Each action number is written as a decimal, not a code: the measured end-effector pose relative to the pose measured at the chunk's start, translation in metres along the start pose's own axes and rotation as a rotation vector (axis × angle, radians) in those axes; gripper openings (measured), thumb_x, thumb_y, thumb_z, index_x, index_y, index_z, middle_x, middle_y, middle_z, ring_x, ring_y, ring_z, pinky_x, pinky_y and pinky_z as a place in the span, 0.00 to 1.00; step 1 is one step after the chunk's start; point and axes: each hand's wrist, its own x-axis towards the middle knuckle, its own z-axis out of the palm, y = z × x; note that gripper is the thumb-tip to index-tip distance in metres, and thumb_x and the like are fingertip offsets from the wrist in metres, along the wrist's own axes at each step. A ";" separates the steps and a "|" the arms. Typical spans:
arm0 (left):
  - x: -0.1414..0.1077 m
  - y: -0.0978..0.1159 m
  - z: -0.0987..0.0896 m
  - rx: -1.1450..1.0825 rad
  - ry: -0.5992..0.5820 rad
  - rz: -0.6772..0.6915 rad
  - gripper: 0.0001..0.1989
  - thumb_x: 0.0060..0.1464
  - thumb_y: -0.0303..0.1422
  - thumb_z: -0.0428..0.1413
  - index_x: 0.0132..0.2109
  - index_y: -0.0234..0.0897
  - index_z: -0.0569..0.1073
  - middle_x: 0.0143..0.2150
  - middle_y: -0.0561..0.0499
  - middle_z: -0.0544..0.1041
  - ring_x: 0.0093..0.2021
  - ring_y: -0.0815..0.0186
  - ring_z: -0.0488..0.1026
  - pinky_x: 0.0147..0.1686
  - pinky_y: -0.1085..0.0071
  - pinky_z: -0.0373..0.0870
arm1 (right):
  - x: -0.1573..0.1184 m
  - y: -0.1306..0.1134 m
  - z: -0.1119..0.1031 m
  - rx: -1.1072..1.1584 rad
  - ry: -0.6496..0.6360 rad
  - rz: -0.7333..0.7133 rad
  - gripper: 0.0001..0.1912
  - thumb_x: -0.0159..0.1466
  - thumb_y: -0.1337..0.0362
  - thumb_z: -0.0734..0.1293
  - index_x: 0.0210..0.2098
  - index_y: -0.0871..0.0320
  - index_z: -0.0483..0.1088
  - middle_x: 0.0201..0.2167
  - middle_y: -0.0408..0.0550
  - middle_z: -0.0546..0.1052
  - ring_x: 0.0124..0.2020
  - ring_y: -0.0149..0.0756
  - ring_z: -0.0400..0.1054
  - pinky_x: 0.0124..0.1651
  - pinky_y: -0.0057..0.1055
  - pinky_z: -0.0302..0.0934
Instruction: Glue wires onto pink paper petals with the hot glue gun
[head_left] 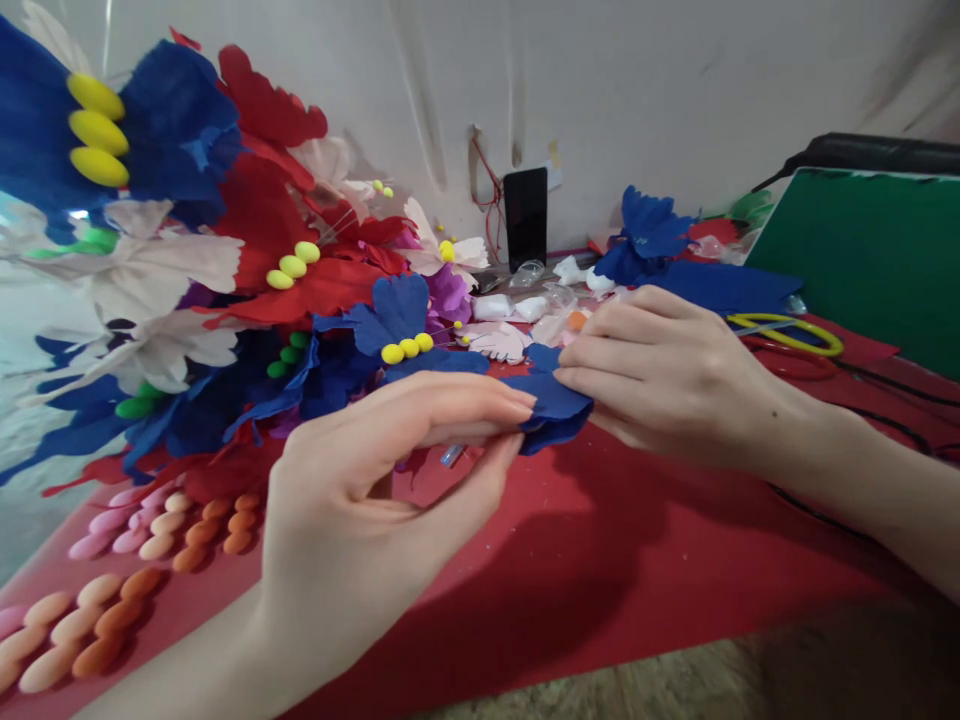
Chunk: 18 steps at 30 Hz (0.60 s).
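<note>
A folded piece of blue fabric with soft edges is held up over the red table top. My left hand pinches its left end between thumb and fingers. On the other side, the curled fingers of my right hand grip the right end, and the fingertips are partly hidden. Just behind lie a blue butterfly with three yellow beads for a body and a pale pink scalloped piece.
Finished-looking red, white and blue butterflies crowd the left. Rows of orange and pink beads lie at front left. A phone leans on the wall. Yellow-handled scissors, a green board and black cables are at right.
</note>
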 end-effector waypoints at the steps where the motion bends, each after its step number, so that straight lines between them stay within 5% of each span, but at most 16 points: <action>1: 0.000 0.000 0.000 0.006 -0.004 -0.011 0.09 0.50 0.21 0.57 0.36 0.39 0.73 0.34 0.63 0.78 0.35 0.78 0.74 0.41 0.88 0.72 | 0.000 -0.001 0.000 0.004 -0.014 0.009 0.16 0.64 0.71 0.57 0.21 0.59 0.65 0.25 0.45 0.72 0.31 0.32 0.58 0.35 0.31 0.53; 18: 0.005 0.005 -0.006 0.083 -0.073 0.070 0.04 0.51 0.23 0.56 0.32 0.35 0.72 0.30 0.59 0.77 0.30 0.79 0.72 0.37 0.86 0.70 | 0.002 -0.005 -0.002 -0.003 -0.048 -0.041 0.17 0.65 0.71 0.56 0.23 0.60 0.68 0.28 0.45 0.73 0.31 0.32 0.58 0.34 0.32 0.51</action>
